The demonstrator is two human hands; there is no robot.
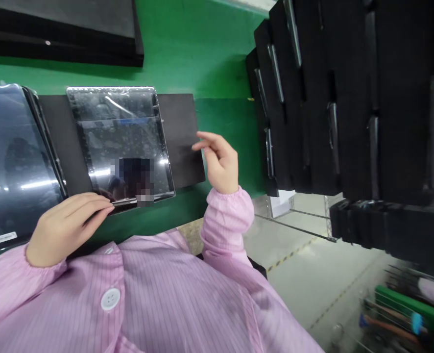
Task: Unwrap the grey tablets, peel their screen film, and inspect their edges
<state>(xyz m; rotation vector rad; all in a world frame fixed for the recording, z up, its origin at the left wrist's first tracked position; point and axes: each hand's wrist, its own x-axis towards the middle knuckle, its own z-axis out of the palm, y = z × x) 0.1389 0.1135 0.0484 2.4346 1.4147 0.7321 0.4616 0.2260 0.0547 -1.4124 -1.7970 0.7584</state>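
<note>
A tablet-like glass screen panel (129, 139) with a shiny, spotted surface lies face up on a dark flat pad (182, 132). Close to the panel's lower left corner is my left hand (68, 225), its fingers stretched out side by side and the thumb below them; whether the fingertips touch the edge I cannot tell. My right hand (222, 164) hovers by the pad's right edge with the index finger extended and nothing held. Further left, a stack of similar glossy panels (18, 157) bears a white label near its front corner.
The green tabletop (202, 59) carries a black block-like case (59, 34) at the back left. On the right stand tall black slotted holders (312, 108) with panels upright in them. Beyond the table edge are a pale floor (301, 274), wire racking and a green cart (415, 309).
</note>
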